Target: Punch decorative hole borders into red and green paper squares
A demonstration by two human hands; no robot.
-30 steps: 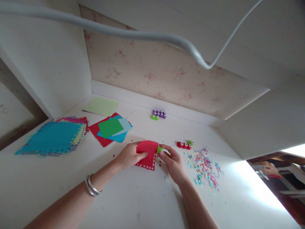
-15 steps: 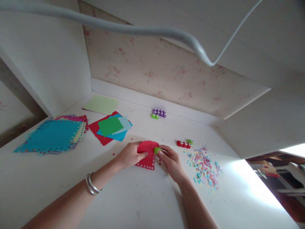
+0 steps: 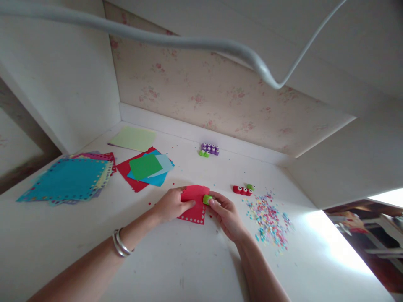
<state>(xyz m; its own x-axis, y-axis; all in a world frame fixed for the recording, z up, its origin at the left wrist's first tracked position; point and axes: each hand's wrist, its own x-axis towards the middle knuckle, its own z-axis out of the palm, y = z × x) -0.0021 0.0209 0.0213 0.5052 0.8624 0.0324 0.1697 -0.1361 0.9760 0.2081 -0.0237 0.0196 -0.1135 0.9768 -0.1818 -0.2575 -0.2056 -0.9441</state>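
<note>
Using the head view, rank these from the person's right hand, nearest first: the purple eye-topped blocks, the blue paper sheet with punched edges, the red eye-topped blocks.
1. Red eye-topped blocks: just beyond the right hand, slightly right.
2. Purple eye-topped blocks: farther back, slightly left.
3. Blue paper sheet with punched edges: far left.

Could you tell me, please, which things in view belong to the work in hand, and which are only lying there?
In use: red paper, held by the left hand; green punch at the paper's edge, held by the right hand.

Apparently just lying by: purple punches; red punches; colourful paper bits; pile of punched sheets, blue on top; green sheet; pale green sheet.
</note>
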